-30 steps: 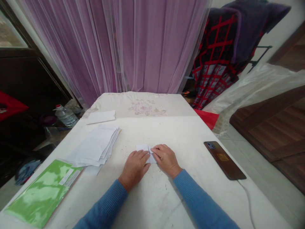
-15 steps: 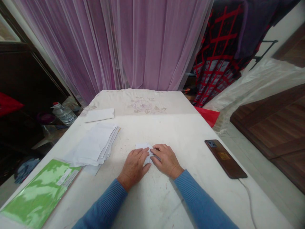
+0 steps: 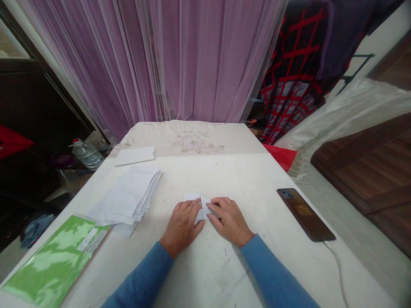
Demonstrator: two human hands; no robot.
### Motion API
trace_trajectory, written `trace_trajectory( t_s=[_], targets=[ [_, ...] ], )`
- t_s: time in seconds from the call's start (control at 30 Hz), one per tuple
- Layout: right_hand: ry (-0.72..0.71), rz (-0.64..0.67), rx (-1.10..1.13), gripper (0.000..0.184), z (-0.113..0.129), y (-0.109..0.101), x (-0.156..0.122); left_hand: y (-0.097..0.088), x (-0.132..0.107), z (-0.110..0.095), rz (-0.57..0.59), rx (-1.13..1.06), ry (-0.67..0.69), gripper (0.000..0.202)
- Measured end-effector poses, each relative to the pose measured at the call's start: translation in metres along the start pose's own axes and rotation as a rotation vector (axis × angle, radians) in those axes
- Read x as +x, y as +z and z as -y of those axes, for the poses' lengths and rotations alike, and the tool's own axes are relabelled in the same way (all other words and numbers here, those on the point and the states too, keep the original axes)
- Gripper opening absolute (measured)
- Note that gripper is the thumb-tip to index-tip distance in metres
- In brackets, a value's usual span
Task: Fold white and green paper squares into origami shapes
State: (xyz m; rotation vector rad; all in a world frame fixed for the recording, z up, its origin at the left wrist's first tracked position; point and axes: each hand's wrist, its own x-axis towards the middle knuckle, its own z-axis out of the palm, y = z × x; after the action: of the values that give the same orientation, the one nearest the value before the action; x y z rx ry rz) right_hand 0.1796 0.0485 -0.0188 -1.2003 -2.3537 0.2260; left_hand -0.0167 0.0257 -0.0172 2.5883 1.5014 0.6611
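A small folded sheet of white paper (image 3: 203,208) lies on the white-covered table in front of me, partly hidden by my fingers. A crease or edge runs up its middle. My left hand (image 3: 183,223) holds its left half down, fingers bent over it and thumb at its near edge. On the other side, my right hand (image 3: 231,221) has its fingertips and thumb closed on the right half, where the paper slants to a fold. Both sets of fingertips are close together at the sheet's middle.
To the left lie a stack of loose white paper (image 3: 128,194), a green plastic-wrapped packet (image 3: 53,263) and a flat white piece (image 3: 135,155). A brown phone (image 3: 305,214) with a cable rests near the table's right edge. A purple curtain (image 3: 199,60) hangs behind the table.
My right hand has slid slightly to the right, uncovering more of the paper's right half. My left hand has barely moved and stays on the paper.
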Motion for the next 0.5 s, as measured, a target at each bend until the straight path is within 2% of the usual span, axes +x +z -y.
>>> trace_trajectory(
  t_s=[0.3,0.5],
  targets=[
    [0.025,0.038,-0.07,0.028,0.0067,-0.0009,0.0026,0.0025,0.0003,0.0015,0.025,0.033,-0.008,0.042],
    [0.037,0.024,-0.074,0.033,0.0081,0.0018,0.0031,0.0007,0.0044,0.0002,0.098,0.102,-0.042,0.044]
  ],
)
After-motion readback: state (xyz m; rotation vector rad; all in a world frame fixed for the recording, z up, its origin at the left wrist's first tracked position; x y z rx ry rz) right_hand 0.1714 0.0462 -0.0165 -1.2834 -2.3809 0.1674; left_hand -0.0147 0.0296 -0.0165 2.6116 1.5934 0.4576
